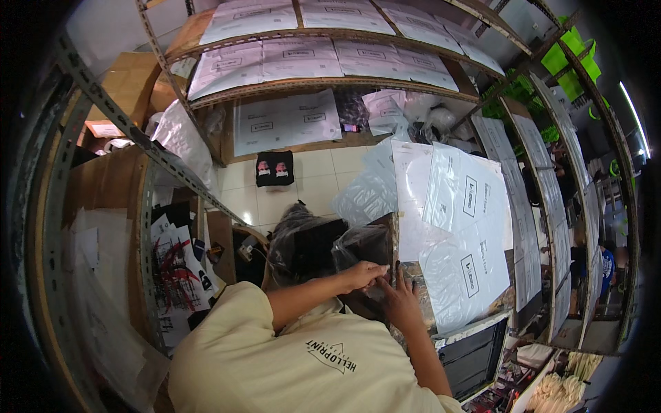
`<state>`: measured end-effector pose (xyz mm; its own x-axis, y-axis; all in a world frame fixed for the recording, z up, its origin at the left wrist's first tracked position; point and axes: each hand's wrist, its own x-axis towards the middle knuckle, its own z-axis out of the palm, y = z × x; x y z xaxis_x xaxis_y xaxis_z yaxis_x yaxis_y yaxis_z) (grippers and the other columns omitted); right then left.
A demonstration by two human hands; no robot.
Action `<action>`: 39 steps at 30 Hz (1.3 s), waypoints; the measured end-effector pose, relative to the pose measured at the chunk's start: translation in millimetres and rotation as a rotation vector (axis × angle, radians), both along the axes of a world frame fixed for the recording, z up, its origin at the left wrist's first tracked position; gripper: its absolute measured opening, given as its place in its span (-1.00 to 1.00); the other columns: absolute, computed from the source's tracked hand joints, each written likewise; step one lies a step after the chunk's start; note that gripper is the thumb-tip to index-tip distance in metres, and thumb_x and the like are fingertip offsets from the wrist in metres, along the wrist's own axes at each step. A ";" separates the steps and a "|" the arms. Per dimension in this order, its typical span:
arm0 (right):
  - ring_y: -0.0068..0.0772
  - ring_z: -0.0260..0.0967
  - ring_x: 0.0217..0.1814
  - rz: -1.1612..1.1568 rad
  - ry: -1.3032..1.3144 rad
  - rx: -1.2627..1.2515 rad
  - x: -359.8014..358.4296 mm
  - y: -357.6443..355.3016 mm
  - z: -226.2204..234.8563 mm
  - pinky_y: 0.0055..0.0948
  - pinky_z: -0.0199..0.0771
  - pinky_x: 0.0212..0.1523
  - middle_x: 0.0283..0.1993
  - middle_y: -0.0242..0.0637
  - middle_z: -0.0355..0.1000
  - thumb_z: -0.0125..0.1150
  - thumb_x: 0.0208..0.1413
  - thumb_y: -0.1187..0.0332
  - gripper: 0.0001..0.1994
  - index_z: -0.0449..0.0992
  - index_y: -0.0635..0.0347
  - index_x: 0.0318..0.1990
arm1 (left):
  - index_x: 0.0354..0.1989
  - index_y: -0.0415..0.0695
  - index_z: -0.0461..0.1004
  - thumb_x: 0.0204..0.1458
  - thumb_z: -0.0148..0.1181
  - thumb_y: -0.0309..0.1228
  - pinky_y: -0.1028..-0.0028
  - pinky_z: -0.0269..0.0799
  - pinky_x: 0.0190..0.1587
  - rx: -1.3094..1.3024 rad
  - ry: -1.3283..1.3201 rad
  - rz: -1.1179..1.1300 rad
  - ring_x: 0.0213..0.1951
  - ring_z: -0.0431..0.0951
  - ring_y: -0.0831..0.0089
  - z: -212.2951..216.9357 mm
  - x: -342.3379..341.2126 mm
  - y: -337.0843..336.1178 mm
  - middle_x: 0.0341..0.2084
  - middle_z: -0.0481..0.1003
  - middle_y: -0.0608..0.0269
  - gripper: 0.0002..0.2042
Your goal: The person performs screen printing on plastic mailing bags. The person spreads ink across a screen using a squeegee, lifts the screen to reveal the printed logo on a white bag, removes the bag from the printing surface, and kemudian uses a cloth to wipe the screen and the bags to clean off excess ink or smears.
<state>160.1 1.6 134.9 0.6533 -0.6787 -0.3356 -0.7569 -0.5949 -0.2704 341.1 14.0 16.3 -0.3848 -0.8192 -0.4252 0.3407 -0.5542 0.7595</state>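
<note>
A clear plastic bag [358,244] holding a folded black garment [313,248] lies in front of me on a work surface. My left hand [365,275] reaches across and pinches the bag's near edge with closed fingers. My right hand [401,299] lies flat beside it, fingers stretched out and pressing on the bag's right edge. Both forearms come out of my cream T-shirt [296,358] at the bottom of the view.
A stack of white plastic mailer bags [461,227] lies just right of my hands. Metal shelves [330,82] ahead and to the right carry more flat white bags. A folded black shirt [275,168] lies on the tiled floor. Cardboard boxes [127,82] and printed garments [179,268] are on the left.
</note>
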 end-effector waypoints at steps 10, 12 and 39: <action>0.33 -0.07 0.59 -0.129 -0.119 0.045 -1.0 -1.0 -6.4 0.42 -0.14 0.48 0.58 0.20 -0.07 0.27 0.05 0.35 -0.01 -0.24 0.44 0.54 | 0.08 -0.12 0.56 0.43 -0.11 0.04 0.39 0.53 -0.09 0.087 0.137 0.269 -0.19 0.60 0.42 -7.7 -38.3 -8.8 -0.28 0.59 0.27 -0.52; 0.30 -0.07 0.60 -0.110 -0.084 0.034 3.2 1.5 -10.9 0.46 -0.17 0.47 0.58 0.21 -0.09 0.27 0.07 0.35 0.00 -0.27 0.44 0.54 | 0.07 -0.19 0.54 0.47 -0.16 -0.06 0.37 0.50 -0.04 -0.103 -0.133 0.204 -0.18 0.57 0.41 -3.6 -47.3 -3.7 -0.26 0.60 0.20 -0.55; -0.08 0.42 0.31 -0.637 -0.767 0.410 -30.0 11.0 -19.1 -0.15 0.27 0.38 0.11 0.04 0.55 0.16 0.16 0.46 -0.04 -0.36 0.20 0.59 | 0.11 -0.18 0.55 0.47 -0.13 -0.12 0.38 0.48 -0.26 -0.319 -0.315 0.225 -0.33 0.56 0.48 5.7 -54.2 8.2 -0.43 0.54 0.25 -0.58</action>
<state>130.0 12.6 115.7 0.3523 -0.8972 -0.2664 -0.4395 0.0927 -0.8934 286.9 22.1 22.0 -0.0768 -0.9753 -0.2072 0.1515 -0.2168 0.9644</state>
